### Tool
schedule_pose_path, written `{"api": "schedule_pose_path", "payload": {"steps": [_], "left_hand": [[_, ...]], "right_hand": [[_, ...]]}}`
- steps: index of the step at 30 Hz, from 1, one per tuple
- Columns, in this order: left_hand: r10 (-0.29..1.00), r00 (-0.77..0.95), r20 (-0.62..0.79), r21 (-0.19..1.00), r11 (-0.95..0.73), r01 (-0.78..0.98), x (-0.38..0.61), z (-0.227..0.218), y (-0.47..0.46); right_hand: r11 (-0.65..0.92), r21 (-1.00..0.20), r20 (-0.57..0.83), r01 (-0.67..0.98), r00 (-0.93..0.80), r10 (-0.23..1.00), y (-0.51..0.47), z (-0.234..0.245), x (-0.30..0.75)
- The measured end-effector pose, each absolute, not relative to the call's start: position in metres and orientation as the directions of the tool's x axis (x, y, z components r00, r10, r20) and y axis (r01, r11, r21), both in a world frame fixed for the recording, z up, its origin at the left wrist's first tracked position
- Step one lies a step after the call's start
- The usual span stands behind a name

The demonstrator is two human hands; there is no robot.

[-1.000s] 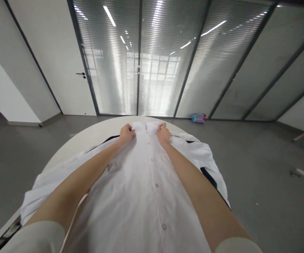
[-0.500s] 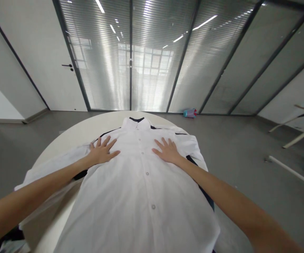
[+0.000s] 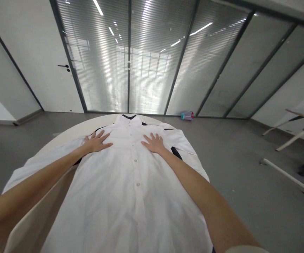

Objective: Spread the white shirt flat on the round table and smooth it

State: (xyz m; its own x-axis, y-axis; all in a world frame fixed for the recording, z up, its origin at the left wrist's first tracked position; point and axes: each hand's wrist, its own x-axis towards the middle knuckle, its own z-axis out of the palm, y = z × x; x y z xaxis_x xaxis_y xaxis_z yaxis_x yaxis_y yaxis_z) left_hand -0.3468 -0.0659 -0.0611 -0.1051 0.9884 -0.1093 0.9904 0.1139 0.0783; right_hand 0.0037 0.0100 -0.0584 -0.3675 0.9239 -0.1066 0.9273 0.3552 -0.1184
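Observation:
A white button-up shirt (image 3: 115,186) lies front side up, its collar at the far end and its lower part running out of view near me. Dark trim shows inside the collar and along the shoulders. My left hand (image 3: 96,142) rests flat on the left chest near the shoulder, fingers spread. On the opposite side of the button row, my right hand (image 3: 154,142) lies flat on the chest, its fingers also apart. Both sleeves are spread outward; my left forearm covers part of one. Beneath the shirt is a round pale table (image 3: 74,133).
Beyond the table stand glass partition panels (image 3: 149,70) with blinds and a white door (image 3: 36,56). A blue and pink basket-like object (image 3: 187,116) lies on the grey floor (image 3: 236,158). Table legs (image 3: 290,140) and a white bar (image 3: 289,177) are at the right.
Both hands, still flat, have moved slightly up and left in view, with the shirt's collar also shifted. The view itself has shifted, and more of the shirt's near part appears wrinkled.

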Motion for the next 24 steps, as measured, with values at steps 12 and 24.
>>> {"api": "schedule_pose_path", "payload": {"steps": [12, 24], "left_hand": [[0.991, 0.068, 0.112, -0.128, -0.053, 0.99, -0.354, -0.051, -0.048], [0.842, 0.538, 0.039, 0.12, -0.538, 0.834, -0.284, -0.051, -0.28]], "right_hand": [[0.498, -0.076, 0.081, 0.864, -0.493, 0.866, 0.026, -0.051, -0.022], [0.598, -0.38, 0.108, 0.706, -0.608, 0.786, -0.134, -0.025, 0.129]]}}
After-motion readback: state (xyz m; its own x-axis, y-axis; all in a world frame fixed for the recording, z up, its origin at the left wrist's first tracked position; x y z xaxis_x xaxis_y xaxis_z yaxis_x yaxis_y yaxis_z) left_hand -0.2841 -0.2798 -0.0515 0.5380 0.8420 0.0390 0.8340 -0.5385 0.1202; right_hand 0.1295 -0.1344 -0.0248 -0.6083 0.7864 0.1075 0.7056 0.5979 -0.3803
